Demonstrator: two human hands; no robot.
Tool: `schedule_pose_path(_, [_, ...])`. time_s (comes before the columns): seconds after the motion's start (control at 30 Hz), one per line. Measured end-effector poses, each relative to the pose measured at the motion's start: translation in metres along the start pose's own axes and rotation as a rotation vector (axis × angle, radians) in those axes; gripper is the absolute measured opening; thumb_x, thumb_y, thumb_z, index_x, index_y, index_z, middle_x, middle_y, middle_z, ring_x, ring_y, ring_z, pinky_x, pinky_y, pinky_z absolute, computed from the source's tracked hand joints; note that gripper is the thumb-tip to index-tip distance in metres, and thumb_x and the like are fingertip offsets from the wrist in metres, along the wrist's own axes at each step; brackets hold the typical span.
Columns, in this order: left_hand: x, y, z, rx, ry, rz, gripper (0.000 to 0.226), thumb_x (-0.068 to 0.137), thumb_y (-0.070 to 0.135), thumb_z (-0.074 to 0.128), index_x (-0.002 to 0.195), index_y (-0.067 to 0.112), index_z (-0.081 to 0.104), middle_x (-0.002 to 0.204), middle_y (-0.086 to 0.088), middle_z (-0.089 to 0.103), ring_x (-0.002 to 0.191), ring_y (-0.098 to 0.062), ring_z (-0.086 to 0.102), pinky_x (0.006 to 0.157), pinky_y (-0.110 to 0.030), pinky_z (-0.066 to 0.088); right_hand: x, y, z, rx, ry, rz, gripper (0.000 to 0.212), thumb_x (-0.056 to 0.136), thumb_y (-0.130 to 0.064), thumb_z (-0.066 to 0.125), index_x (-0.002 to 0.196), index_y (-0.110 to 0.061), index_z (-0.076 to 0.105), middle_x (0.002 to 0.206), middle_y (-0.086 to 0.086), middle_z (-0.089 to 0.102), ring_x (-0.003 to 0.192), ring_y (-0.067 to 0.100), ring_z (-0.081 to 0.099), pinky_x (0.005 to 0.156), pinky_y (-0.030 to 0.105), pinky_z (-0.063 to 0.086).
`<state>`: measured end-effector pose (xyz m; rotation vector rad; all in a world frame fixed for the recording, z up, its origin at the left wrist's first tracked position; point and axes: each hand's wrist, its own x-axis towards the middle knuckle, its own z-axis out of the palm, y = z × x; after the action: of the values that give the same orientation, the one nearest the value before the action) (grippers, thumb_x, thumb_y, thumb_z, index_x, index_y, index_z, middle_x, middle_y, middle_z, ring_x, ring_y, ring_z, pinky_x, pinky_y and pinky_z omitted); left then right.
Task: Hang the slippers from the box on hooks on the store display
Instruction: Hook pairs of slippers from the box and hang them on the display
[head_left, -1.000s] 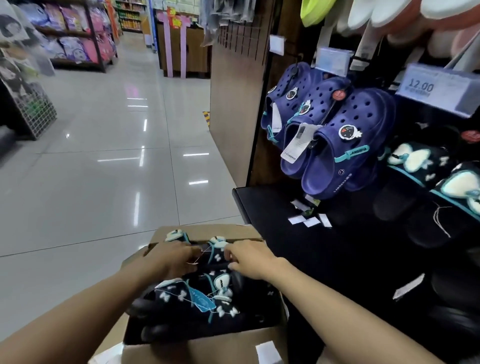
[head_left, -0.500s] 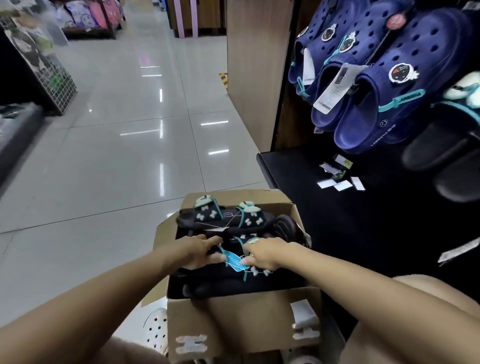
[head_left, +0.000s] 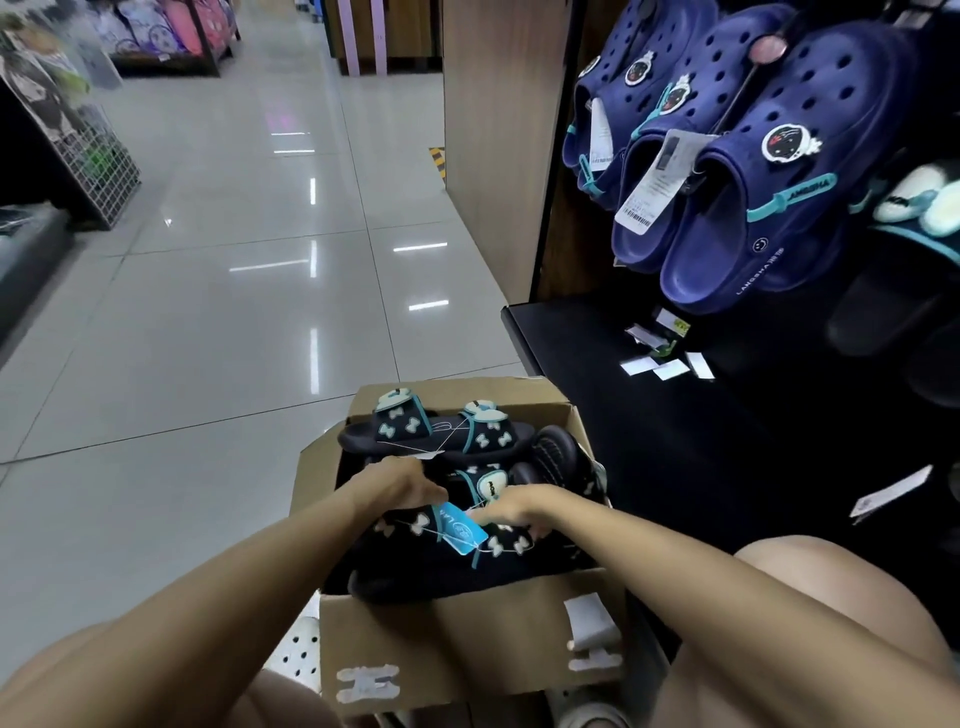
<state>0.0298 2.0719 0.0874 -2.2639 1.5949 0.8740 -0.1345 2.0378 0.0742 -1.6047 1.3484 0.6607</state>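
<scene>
The glossy tiled floor (head_left: 208, 312) spreads out to the left of the cardboard box (head_left: 452, 639), which sits between my knees. To the right of the box rises the dark store display (head_left: 649, 415), its black base shelf carrying a few loose paper tags (head_left: 660, 364). Above and right of the box, 3 navy clogs (head_left: 737, 171) hang on the display, a white barcode tag dangling off the middle one. Inside the box lie the dark slippers, patterned with pale bows and edged in teal: 1 pair (head_left: 436, 431) rests at the far end of the box, another pair (head_left: 457, 551) at the near end. My left hand (head_left: 400, 480) and right hand (head_left: 511, 506) are both on that near pair, fingers curled down and gripping its upper edge. A small blue tag (head_left: 462, 530) hangs between my hands, just inside the box.
</scene>
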Motion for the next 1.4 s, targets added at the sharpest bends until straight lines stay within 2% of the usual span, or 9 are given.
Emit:
schedule_pose_path(0.17, [-0.018, 0.006, -0.011, 0.118, 0.020, 0.081, 0.046, 0.088, 0.050, 0.058, 0.121, 0.018, 0.062, 0.123, -0.005, 0.057, 0.106, -0.023, 0.059, 0.081, -0.031, 0.047, -0.012, -0.003, -0.007, -0.058, 0.007, 0.023, 0.089, 0.090, -0.065, 0.055, 0.154, -0.010, 0.028, 0.149, 0.019, 0.043, 0.077, 0.020, 0.056, 0.060, 0.026, 0.041])
schedule_pose_path(0.3, [-0.038, 0.002, -0.040, 0.050, 0.111, 0.127, 0.039, 0.089, 0.044, 0.061, 0.119, 0.020, 0.060, 0.120, -0.003, 0.054, 0.101, -0.020, 0.057, 0.078, -0.030, 0.049, -0.034, -0.005, -0.016, 0.045, 0.005, -0.052, 0.075, 0.097, -0.055, 0.049, 0.156, -0.015, 0.024, 0.158, 0.018, 0.029, 0.119, 0.031, 0.055, 0.069, 0.023, 0.041])
schedule_pose_path(0.37, [-0.047, -0.001, -0.055, -0.018, 0.187, 0.151, 0.041, 0.088, 0.041, 0.064, 0.123, 0.020, 0.059, 0.119, -0.003, 0.052, 0.101, -0.020, 0.055, 0.084, -0.031, 0.047, -0.046, -0.007, -0.025, 0.120, 0.003, -0.130, 0.068, 0.101, -0.052, 0.045, 0.157, -0.020, 0.023, 0.161, 0.015, 0.026, 0.111, 0.026, 0.058, 0.074, 0.026, 0.038])
schedule_pose_path(0.47, [-0.062, 0.002, -0.072, -0.064, 0.331, 0.177, 0.046, 0.087, 0.044, 0.067, 0.127, 0.025, 0.056, 0.125, -0.004, 0.049, 0.106, -0.024, 0.056, 0.089, -0.035, 0.048, -0.062, -0.009, -0.039, 0.175, 0.130, -0.142, 0.077, 0.094, -0.061, 0.050, 0.155, -0.017, 0.029, 0.104, 0.009, 0.058, 0.064, 0.013, 0.038, 0.058, 0.024, 0.031])
schedule_pose_path(0.6, [-0.079, 0.013, -0.081, -0.120, 0.525, 0.257, 0.048, 0.085, 0.042, 0.070, 0.127, 0.024, 0.055, 0.129, -0.006, 0.045, 0.114, -0.030, 0.049, 0.094, -0.039, 0.048, -0.071, -0.006, -0.057, 0.306, 0.367, -0.202, 0.074, 0.082, -0.059, 0.069, 0.140, -0.017, 0.052, 0.136, 0.004, 0.057, 0.120, 0.025, 0.056, 0.095, 0.027, 0.042])
schedule_pose_path(0.8, [-0.087, 0.032, -0.084, -0.259, 0.721, 0.309, 0.056, 0.082, 0.044, 0.073, 0.130, 0.024, 0.051, 0.129, -0.007, 0.040, 0.121, -0.034, 0.036, 0.086, -0.034, 0.036, -0.088, 0.005, -0.079, 0.285, 0.715, -0.141, 0.094, 0.070, -0.067, 0.069, 0.143, -0.012, 0.044, 0.145, 0.010, 0.044, 0.127, 0.030, 0.050, 0.101, 0.040, 0.045])
schedule_pose_path(1.07, [-0.058, 0.051, -0.077, -0.723, 0.399, 0.042, 0.085, 0.072, 0.040, 0.086, 0.139, 0.025, 0.037, 0.141, -0.016, 0.027, 0.125, -0.038, 0.042, 0.105, -0.045, 0.043, -0.086, 0.021, -0.080, 0.142, 0.999, -0.143, 0.089, 0.069, -0.057, 0.073, 0.141, -0.019, 0.038, 0.137, 0.006, 0.040, 0.125, 0.031, 0.047, 0.091, 0.038, 0.042])
schedule_pose_path(1.2, [-0.022, 0.036, -0.064, -0.932, 0.129, -0.062, 0.153, 0.013, 0.071, 0.089, 0.145, 0.017, 0.033, 0.134, -0.015, 0.052, 0.121, -0.034, 0.054, 0.102, -0.049, 0.048, -0.082, 0.026, -0.083, 0.028, 1.094, -0.175, 0.083, 0.069, -0.055, 0.072, 0.138, -0.024, 0.040, 0.138, 0.004, 0.039, 0.128, 0.028, 0.041, 0.094, 0.039, 0.042])
schedule_pose_path(1.4, [-0.030, 0.045, -0.055, -0.866, 0.097, -0.037, 0.094, 0.068, 0.051, 0.085, 0.138, 0.004, 0.044, 0.120, -0.014, 0.061, 0.100, -0.025, 0.059, 0.083, -0.034, 0.051, -0.072, 0.019, -0.082, -0.027, 1.107, -0.211, 0.083, 0.073, -0.047, 0.075, 0.142, -0.025, 0.035, 0.142, 0.003, 0.036, 0.130, 0.027, 0.037, 0.099, 0.040, 0.041])
